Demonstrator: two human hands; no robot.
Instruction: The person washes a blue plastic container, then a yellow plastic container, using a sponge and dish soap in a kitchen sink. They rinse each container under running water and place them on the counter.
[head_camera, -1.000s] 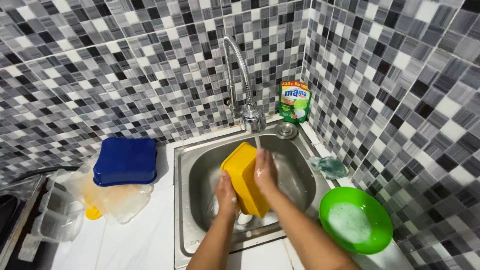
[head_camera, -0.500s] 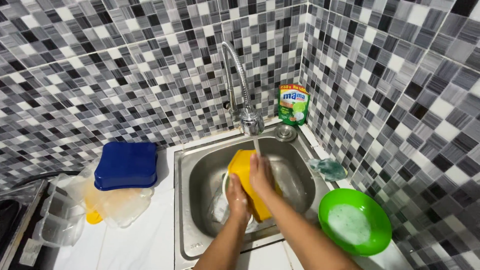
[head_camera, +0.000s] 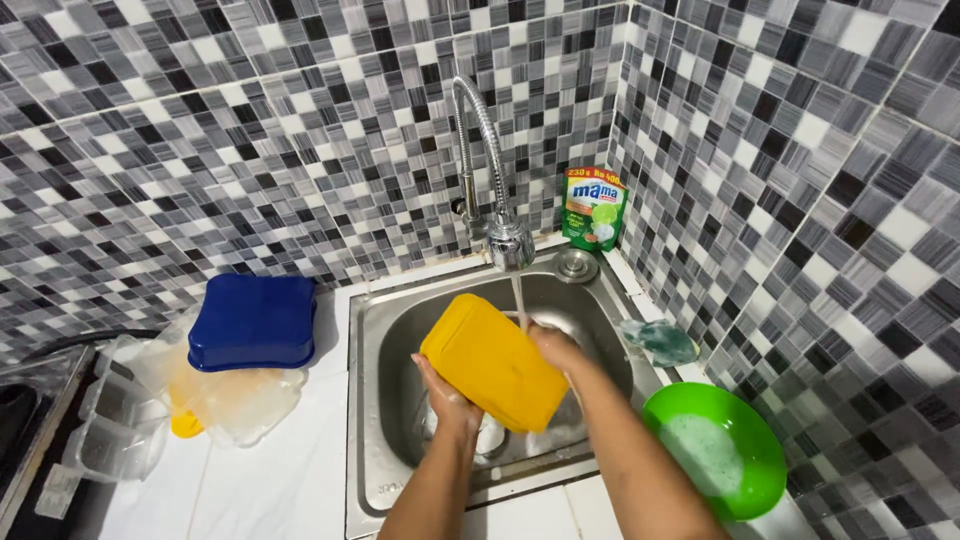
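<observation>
Both sets of fingers are closed on the yellow lid (head_camera: 492, 361), held tilted over the sink (head_camera: 385, 400). The left hand (head_camera: 447, 396) grips its lower left edge from beneath; the right hand (head_camera: 556, 347) clasps its upper right edge, where water from the tap (head_camera: 508, 243) runs down. A sponge (head_camera: 658, 341) and green bowl (head_camera: 745, 440) lie right; a blue lid (head_camera: 252, 321) sits on the worktop (head_camera: 270, 480).
</observation>
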